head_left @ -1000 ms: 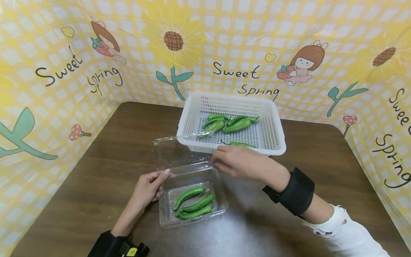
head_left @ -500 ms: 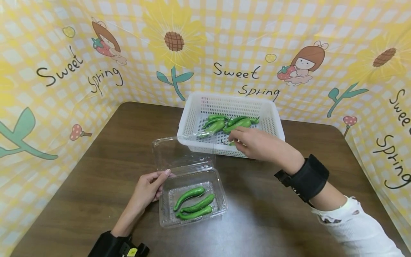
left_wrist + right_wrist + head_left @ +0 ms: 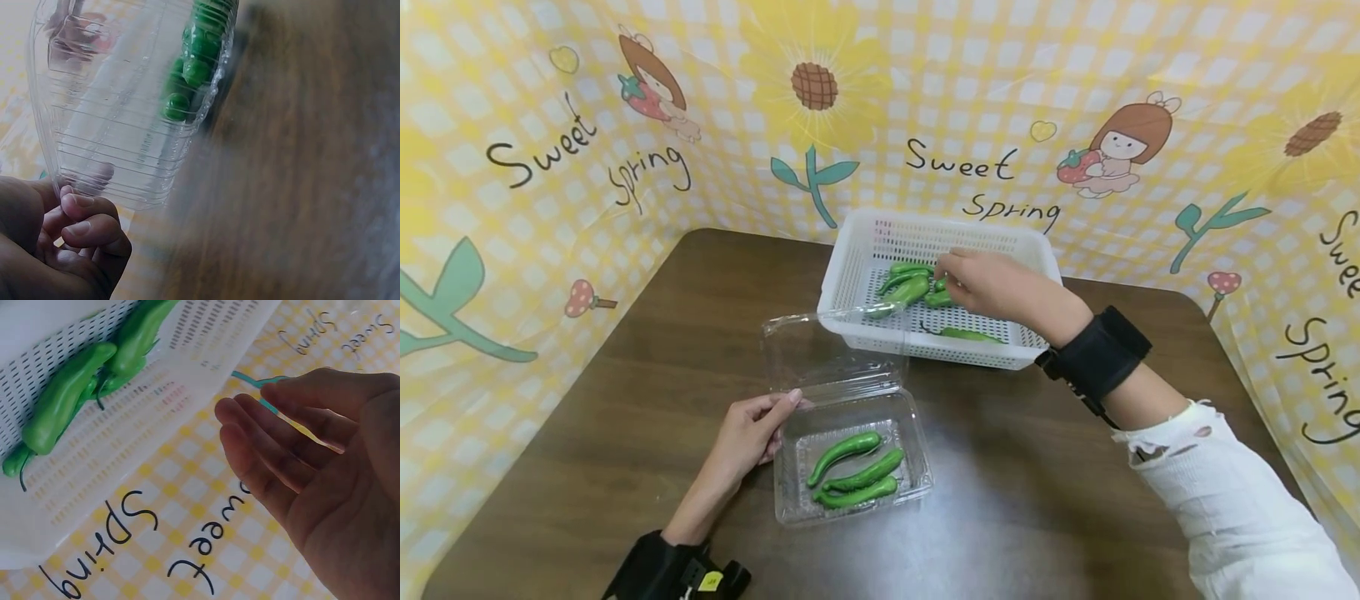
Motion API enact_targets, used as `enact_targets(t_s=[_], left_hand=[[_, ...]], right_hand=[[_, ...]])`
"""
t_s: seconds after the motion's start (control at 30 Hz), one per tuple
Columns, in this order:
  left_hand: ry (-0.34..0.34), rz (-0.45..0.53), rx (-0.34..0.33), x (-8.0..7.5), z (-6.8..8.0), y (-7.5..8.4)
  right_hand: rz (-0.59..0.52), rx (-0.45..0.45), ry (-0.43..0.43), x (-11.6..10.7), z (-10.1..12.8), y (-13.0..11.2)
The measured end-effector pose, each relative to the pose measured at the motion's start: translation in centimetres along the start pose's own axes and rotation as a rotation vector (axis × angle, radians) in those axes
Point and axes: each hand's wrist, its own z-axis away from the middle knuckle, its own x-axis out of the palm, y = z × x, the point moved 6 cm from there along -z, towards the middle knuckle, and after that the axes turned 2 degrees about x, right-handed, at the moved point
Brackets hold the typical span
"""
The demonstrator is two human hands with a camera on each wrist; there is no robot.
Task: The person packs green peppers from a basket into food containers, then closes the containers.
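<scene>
Three green peppers already lie in the clear clamshell box at 6 o'clock, steadied by the left hand. The right hand, fingers loose and empty, reaches the remaining peppers in the white basket at 12 o'clock.

A dark brown wooden table with rounded far corners is seen from above, and its grain is shown running across the top. A white perforated plastic basket is set on it toward the far edge, near the middle. Just in front of the basket, a clear plastic clamshell container is placed directly on the wood, its hinged lid raised and leaned toward the basket's near wall. The table is enclosed on three sides by a yellow checked backdrop printed with sunflowers and lettering.
</scene>
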Motion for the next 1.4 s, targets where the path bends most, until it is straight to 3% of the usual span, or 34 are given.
enact_targets(t_s=[0.3,0.6,1.0,1.4], left_hand=[[-0.003,-0.022,-0.012,-0.1,-0.2,0.1],[0.004,-0.035,-0.022,-0.2,-0.3,0.1],[0.014,-0.034,-0.035,-0.2,-0.1,0.0],[0.022,-0.041,-0.010,-0.1,0.0,0.0]], right_hand=[[0.077,0.005,0.005,-0.1,-3.5,1.8],[0.083,0.095,-0.129,1.8,-6.5,3.8],[0.136,0.144,-0.213,3.9,-8.8,5.3],[0.184,0.141,-0.223,5.9,-10.6,6.2]])
